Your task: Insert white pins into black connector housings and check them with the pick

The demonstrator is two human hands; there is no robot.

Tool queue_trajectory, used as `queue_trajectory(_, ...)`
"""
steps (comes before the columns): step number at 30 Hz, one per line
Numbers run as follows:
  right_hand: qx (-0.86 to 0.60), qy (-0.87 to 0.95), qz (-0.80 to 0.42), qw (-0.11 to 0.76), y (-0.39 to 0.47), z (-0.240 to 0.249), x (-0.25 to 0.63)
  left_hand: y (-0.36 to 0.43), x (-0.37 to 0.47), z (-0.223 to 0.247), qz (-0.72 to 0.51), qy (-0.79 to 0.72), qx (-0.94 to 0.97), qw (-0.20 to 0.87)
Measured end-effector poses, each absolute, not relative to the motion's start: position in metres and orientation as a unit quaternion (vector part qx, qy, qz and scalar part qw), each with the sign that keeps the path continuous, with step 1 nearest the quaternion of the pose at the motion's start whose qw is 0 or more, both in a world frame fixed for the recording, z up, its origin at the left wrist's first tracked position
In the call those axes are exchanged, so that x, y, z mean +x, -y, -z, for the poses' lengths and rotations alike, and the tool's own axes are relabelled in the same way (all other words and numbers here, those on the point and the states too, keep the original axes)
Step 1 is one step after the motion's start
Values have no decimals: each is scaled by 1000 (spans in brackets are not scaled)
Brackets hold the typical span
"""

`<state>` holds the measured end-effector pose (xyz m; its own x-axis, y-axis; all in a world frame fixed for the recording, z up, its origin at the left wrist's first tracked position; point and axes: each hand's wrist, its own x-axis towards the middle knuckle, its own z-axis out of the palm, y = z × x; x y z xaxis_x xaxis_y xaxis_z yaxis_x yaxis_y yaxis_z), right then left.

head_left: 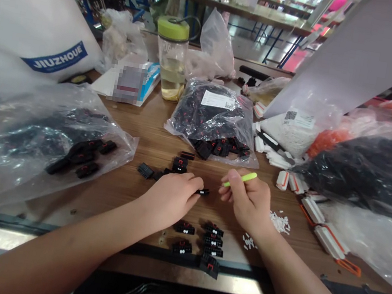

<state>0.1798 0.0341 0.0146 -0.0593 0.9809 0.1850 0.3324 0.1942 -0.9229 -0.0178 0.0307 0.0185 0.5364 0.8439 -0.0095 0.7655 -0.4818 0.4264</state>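
Note:
Between its fingertips my left hand grips a black connector housing that shows white dots on its face. My right hand is closed around a yellow-green pen-like tool, a short way to the right of that housing. Loose black connectors with red parts lie just beyond my left hand. Nearer the table's front edge, more connectors stand in two short columns, most with white dots. Small white plugs are heaped beside my right wrist, with a smaller scatter closer to me.
An open bag of black connectors lies at the table's middle, another bag at left. Behind stands a lidded water bottle. Orange-and-white strips and plastic bags crowd the right. A white JIUZHOUE bag stands far left.

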Motion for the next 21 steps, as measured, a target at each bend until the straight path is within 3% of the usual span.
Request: queue_trajectory(21, -513, 675, -318, 425, -32, -10, 177, -30, -19, -17, -111, -473, 853, 191)
